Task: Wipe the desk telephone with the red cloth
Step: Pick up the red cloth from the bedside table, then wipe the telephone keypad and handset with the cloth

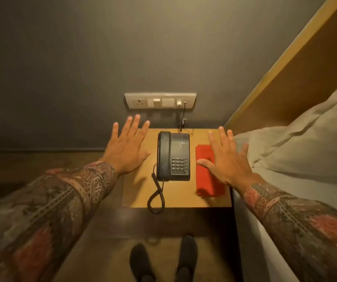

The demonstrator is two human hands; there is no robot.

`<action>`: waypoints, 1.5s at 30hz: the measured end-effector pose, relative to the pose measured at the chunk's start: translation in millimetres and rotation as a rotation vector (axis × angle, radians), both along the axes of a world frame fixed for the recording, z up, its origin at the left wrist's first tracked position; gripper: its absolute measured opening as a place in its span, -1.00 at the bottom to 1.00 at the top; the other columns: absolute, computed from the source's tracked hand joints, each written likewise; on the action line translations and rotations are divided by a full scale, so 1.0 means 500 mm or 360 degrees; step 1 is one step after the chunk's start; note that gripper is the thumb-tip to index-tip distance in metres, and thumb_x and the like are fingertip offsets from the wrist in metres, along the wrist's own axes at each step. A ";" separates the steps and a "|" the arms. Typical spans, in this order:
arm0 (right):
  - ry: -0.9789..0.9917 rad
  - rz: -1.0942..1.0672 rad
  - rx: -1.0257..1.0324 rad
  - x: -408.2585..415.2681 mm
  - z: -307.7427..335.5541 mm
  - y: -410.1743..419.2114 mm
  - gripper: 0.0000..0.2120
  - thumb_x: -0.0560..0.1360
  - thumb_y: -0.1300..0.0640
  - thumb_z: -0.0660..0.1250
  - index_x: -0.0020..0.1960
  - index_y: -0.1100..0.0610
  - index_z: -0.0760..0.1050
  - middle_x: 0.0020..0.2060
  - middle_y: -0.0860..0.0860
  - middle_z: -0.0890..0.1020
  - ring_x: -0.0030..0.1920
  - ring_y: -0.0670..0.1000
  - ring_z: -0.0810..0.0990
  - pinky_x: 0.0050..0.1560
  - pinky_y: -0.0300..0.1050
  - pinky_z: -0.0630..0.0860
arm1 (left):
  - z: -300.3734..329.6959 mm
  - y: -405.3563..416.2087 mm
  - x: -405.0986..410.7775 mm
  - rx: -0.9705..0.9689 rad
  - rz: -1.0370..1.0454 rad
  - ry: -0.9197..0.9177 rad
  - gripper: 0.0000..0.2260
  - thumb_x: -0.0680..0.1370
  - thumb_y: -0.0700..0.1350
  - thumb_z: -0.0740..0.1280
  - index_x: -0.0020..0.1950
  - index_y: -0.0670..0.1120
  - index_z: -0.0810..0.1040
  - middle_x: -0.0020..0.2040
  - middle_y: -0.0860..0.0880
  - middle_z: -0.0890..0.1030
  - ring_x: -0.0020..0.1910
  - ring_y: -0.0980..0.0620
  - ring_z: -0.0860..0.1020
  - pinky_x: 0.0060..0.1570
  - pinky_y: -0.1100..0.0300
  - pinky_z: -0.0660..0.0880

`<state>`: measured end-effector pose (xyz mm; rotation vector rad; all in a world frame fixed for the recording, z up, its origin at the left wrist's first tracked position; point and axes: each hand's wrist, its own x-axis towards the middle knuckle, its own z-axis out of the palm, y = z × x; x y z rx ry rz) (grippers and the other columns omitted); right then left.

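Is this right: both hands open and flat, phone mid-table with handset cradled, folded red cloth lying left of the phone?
Not quite. In the head view the red cloth lies right of the phone, partly under the right hand. The rest holds: the left hand is open too, and the handset is cradled.

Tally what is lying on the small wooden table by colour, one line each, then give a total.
Black: 1, the desk telephone with its handset in the cradle.
Red: 1, the folded red cloth, lying to the right of the telephone and partly under the open right hand.
Total: 2 things on the table.
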<state>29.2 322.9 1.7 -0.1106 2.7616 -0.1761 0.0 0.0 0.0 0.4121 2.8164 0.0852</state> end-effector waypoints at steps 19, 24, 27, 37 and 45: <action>0.0367 -0.0297 -0.0146 0.031 -0.462 -0.004 -0.28 0.69 -0.25 0.07 0.74 0.00 -0.04 0.73 0.11 -0.04 0.71 0.25 -0.11 0.64 0.34 -0.06 | -0.462 0.049 0.005 0.0219 0.0329 0.0041 -0.44 0.73 0.10 -0.20 0.72 -0.03 -0.09 0.75 -0.05 -0.09 0.73 -0.07 -0.17 0.70 -0.19 -0.11; 0.0510 -0.0513 -0.0476 0.027 -0.449 -0.019 -0.37 0.67 0.25 0.33 0.68 0.09 0.19 0.68 0.09 0.20 0.68 0.21 0.15 0.56 0.34 0.31 | -0.472 0.050 0.007 0.0167 0.0336 0.0091 -0.43 0.72 0.12 -0.21 0.72 -0.03 -0.06 0.75 -0.05 -0.05 0.73 -0.07 -0.13 0.70 -0.19 -0.07; 0.0626 -0.0713 -0.0744 -0.005 -0.394 -0.051 -0.39 0.67 0.23 0.33 0.67 0.03 0.24 0.67 0.06 0.26 0.60 0.20 0.35 0.44 0.11 0.45 | -0.466 0.051 0.007 0.0152 0.0336 0.0092 -0.42 0.71 0.11 -0.23 0.72 -0.04 -0.05 0.75 -0.06 -0.04 0.73 -0.07 -0.12 0.70 -0.19 -0.07; 0.0437 -0.0191 -0.0395 -0.107 -0.378 -0.191 -0.37 0.73 -0.02 0.22 0.72 -0.05 0.06 0.73 0.11 -0.01 0.71 0.23 -0.11 0.65 0.23 -0.01 | -0.473 0.048 0.011 0.0122 0.0321 0.0090 -0.44 0.72 0.10 -0.21 0.72 -0.03 -0.08 0.75 -0.06 -0.04 0.73 -0.07 -0.12 0.70 -0.20 -0.06; 0.0499 -0.0166 -0.0396 0.046 -0.427 -0.171 -0.27 0.66 -0.01 0.29 0.72 -0.07 -0.01 0.73 0.09 -0.06 0.71 0.19 -0.17 0.52 0.39 0.35 | -0.476 0.047 0.010 0.0116 0.0317 0.0106 -0.43 0.71 0.11 -0.23 0.72 -0.03 -0.11 0.75 -0.06 -0.08 0.73 -0.09 -0.14 0.70 -0.19 -0.07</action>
